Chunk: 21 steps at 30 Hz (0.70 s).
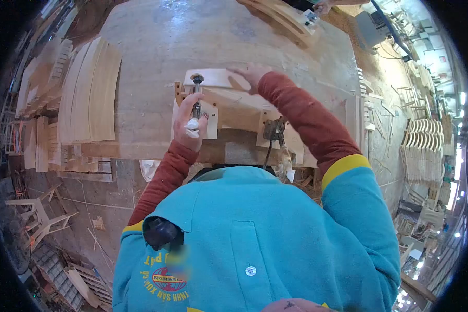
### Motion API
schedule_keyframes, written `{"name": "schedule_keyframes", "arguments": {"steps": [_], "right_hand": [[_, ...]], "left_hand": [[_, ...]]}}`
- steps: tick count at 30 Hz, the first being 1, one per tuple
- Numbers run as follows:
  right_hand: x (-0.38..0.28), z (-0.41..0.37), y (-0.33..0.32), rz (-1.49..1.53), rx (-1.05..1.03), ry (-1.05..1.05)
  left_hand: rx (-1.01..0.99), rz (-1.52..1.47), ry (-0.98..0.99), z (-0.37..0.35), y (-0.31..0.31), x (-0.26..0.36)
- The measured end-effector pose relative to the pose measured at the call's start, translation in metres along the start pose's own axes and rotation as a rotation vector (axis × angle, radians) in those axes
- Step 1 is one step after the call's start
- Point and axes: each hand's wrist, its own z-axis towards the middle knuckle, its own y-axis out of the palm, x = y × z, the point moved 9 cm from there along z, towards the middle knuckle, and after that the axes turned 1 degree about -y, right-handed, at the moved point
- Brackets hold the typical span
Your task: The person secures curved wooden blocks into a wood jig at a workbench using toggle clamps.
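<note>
My left hand (189, 122) is closed around a slim metal hand grinder (196, 101) with a round head, held upright in the view; white wrapping covers its near end. The grinder's head overlaps the left part of a pale wooden piece (208, 78). My right hand (252, 75) reaches over to the right end of this piece, fingers stretched out along it. Below the piece is a wooden jig (239, 106) with light end blocks and dark holes. A second, dark power tool (274, 130) rests at the jig's right block, its cord or hose hanging toward me.
Stacked curved boards (91, 91) stand at the left of the worktable (156, 47). Across the table, another person's hand (323, 6) is near curved wooden parts (278, 18). Curved frames (424, 148) stand on the right, and a wooden frame (41, 218) is on the floor at left.
</note>
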Motion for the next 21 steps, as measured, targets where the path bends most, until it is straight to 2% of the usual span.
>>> {"name": "schedule_keyframes", "arguments": {"steps": [3, 5, 8, 9, 11, 13, 15, 17, 19, 21], "right_hand": [[0.036, 0.013, -0.041, -0.146, 0.216, -0.034], [0.065, -0.01, -0.086, -0.179, 0.504, -0.095], [0.124, -0.073, -0.124, -0.141, 0.661, 0.055], [0.146, -0.094, -0.117, -0.101, 0.673, 0.108], [0.186, -0.135, -0.094, -0.024, 0.702, 0.2], [0.231, -0.173, -0.032, 0.008, 0.444, 0.608], [0.273, -0.206, 0.062, 0.011, 0.341, 0.741], [0.242, -0.242, 0.091, -0.294, 0.562, 0.661], [0.248, -0.277, 0.144, 0.175, 0.578, 0.933], [0.246, -0.29, 0.193, 0.264, 0.492, 1.044]], "left_hand": [[0.029, -0.138, 0.039, 0.0, -0.001, 0.006], [0.018, -0.173, 0.005, -0.001, 0.002, -0.003], [-0.014, -0.135, 0.034, 0.001, 0.008, -0.003], [-0.015, -0.105, 0.06, 0.001, 0.008, 0.0], [-0.003, -0.17, 0.047, 0.0, 0.008, -0.011], [-0.006, -0.159, 0.062, 0.001, 0.009, -0.002], [-0.036, -0.14, 0.062, -0.001, 0.014, 0.006], [-0.031, -0.179, 0.075, -0.001, 0.012, -0.024], [-0.02, -0.204, 0.092, -0.003, 0.015, -0.033], [-0.05, -0.21, 0.049, -0.004, 0.011, -0.031]]}}
